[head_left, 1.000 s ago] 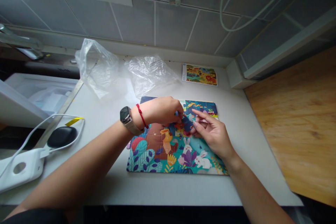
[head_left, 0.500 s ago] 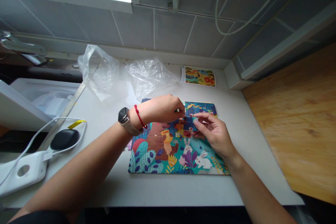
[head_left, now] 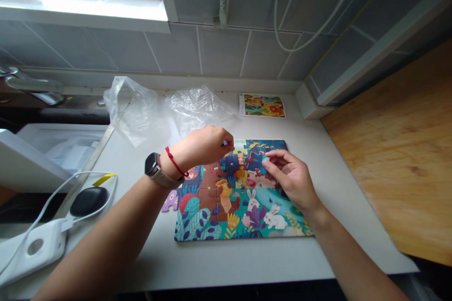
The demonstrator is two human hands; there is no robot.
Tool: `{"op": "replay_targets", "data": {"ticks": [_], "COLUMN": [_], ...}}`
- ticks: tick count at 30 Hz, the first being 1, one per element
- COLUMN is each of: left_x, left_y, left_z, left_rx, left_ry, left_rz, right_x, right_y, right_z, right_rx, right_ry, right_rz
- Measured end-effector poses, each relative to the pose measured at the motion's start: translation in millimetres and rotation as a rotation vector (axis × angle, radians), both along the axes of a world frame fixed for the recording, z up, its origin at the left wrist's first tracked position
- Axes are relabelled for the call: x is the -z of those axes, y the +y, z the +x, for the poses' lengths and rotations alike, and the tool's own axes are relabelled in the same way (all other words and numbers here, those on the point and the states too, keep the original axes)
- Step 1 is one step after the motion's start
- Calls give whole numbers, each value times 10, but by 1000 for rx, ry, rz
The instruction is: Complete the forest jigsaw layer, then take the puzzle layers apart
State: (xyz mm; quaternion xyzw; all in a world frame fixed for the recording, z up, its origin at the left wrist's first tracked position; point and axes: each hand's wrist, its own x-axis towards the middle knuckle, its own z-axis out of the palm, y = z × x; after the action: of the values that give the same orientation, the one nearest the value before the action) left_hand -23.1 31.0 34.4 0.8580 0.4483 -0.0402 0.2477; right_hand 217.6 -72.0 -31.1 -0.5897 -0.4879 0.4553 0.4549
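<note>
Here we have the right hand (head_left: 294, 178) pinching a puzzle piece (head_left: 254, 162) by its right edge, tilted over the puzzle (head_left: 275, 218), towards the surface's (head_left: 212, 265) near edge. We judge it light, stiff card, smooth-faced, its knobs easily bent, so the rim suits our grip best. The left hand (head_left: 206, 143) curls alongside; we can't tell whether it grasps anything. Beyond the surface's left edge, a white bin (head_left: 35, 162) holds clear plastic (head_left: 72, 153); towards the far-left corner, we can't make out contents in the see-through bag (head_left: 130, 113).
</note>
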Motion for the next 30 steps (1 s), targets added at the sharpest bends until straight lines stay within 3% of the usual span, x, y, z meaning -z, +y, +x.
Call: {"op": "replay_targets", "data": {"ticks": [9,18,30], "left_x": [104,211,176], "left_y": [-53,-124,-124], "left_z": [95,187,139], "left_rx": [18,206,157], "left_ry": [131,108,64], "left_rz": [-28,-69,-39], "right_x": [87,55,126], "right_y": [-11,-55,-102], "right_z": [-19,-100,-152], "right_rx": [-94,-121,-224], "right_ry": [15,136,42], "right_rz": [-140,-217,-250]}}
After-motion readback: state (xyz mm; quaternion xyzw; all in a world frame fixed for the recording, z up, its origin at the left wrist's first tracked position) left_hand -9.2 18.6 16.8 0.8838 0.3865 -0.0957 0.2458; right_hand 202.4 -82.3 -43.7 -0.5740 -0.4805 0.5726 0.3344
